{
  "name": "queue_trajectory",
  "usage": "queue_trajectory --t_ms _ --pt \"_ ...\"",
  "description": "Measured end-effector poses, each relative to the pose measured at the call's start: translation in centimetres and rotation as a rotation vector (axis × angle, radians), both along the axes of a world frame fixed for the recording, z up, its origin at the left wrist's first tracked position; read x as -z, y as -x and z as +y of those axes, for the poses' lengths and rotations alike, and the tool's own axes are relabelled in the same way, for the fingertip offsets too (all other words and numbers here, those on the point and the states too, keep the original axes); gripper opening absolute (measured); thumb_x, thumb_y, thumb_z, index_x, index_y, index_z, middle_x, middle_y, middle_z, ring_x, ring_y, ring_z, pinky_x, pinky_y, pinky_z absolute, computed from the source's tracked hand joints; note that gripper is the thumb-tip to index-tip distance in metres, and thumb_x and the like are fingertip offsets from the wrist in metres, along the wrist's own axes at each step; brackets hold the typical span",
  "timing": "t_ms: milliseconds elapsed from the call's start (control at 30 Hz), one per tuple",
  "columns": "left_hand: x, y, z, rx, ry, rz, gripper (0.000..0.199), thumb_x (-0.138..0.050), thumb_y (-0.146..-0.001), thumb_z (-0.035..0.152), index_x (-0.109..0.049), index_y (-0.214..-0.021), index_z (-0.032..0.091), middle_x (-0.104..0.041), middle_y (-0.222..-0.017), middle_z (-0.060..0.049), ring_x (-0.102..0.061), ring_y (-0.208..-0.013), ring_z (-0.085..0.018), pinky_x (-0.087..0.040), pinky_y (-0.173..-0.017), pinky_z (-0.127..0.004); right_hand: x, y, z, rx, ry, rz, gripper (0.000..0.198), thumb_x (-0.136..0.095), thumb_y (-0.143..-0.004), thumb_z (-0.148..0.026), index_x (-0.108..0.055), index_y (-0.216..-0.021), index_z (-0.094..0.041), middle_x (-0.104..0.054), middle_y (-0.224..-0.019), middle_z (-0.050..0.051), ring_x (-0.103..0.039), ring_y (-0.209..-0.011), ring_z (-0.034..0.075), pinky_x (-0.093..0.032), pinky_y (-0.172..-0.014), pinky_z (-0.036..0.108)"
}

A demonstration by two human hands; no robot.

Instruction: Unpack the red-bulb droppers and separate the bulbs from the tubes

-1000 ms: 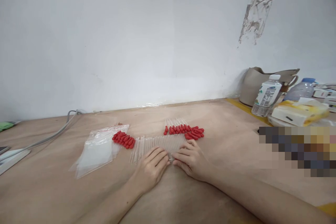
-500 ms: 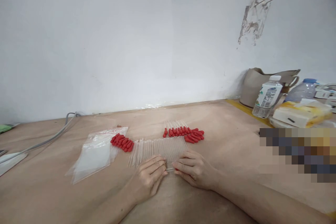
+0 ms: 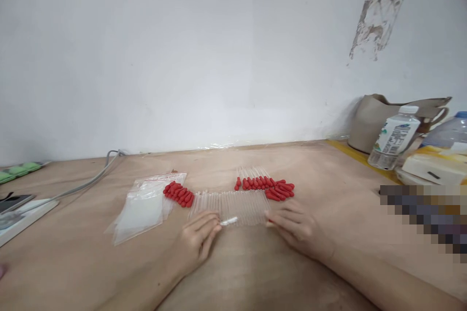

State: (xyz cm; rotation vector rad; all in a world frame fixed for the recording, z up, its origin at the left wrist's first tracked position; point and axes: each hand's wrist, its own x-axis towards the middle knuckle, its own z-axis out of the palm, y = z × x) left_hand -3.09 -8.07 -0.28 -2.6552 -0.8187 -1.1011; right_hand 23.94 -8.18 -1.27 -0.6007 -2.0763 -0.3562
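Note:
My left hand (image 3: 200,240) is closed, pinching a thin clear tube (image 3: 229,221) that shows as a whitish, blurred streak pointing right. My right hand (image 3: 301,228) is apart from it, fingers pinched together on a red rubber bulb (image 3: 270,222), mostly hidden by the fingers and smeared by motion. Beyond both hands lies a row of clear dropper tubes (image 3: 233,206), side by side on the table. A pile of red bulbs (image 3: 178,194) sits at the row's left end. Behind its right side are several tubes with red bulbs (image 3: 255,183), and more red bulbs (image 3: 280,192) lie beside these.
Clear zip bags (image 3: 142,214) lie left of the bulbs. A grey cable (image 3: 87,182), a phone (image 3: 16,202) and a green tray (image 3: 20,171) are at the far left. At right stand a plastic bottle (image 3: 394,138), a beige pitcher (image 3: 367,124) and a tissue pack (image 3: 434,167).
My hands have moved apart; the right one went to the right with the red bulb, while the left keeps the tube. The camera view has shifted left.

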Motion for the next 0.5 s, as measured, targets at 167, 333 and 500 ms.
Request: queue_trajectory --t_ms 167,333,500 --pt "-0.3 1.6 1.9 -0.282 -0.056 -0.134 0.019 -0.044 -0.086 0.021 -0.060 -0.094 0.016 -0.050 -0.076 -0.003 -0.052 -0.064 -0.011 -0.046 -0.056 -0.022 -0.3 -2.0 1.7 0.111 0.206 0.148 0.020 -0.053 -0.082 -0.024 -0.063 -0.099 -0.022 -0.064 -0.083 0.004 -0.057 -0.072 0.014 -0.047 -0.065 0.027" --pt "0.0 2.2 3.2 -0.340 -0.080 -0.084 0.028 -0.038 -0.087 0.017 -0.055 -0.110 0.018 -0.043 -0.073 -0.001 -0.047 -0.063 -0.010 -0.043 -0.056 -0.021 -0.9 -3.9 4.2 0.297 0.428 0.329 0.027 -0.044 -0.085 -0.031 -0.063 -0.100 -0.020 -0.058 -0.077 0.005 -0.055 -0.071 0.016 -0.046 -0.064 0.029" --pt "0.5 2.3 4.2 -0.371 -0.118 -0.036 0.027 -0.038 -0.086 0.016 -0.056 -0.106 0.017 -0.046 -0.072 -0.001 -0.050 -0.063 -0.011 -0.044 -0.058 -0.021 -1.5 -6.9 8.5 0.466 0.719 0.569 0.031 -0.053 -0.074 -0.028 -0.059 -0.101 -0.013 -0.062 -0.083 0.007 -0.054 -0.064 0.014 -0.045 -0.063 0.029"
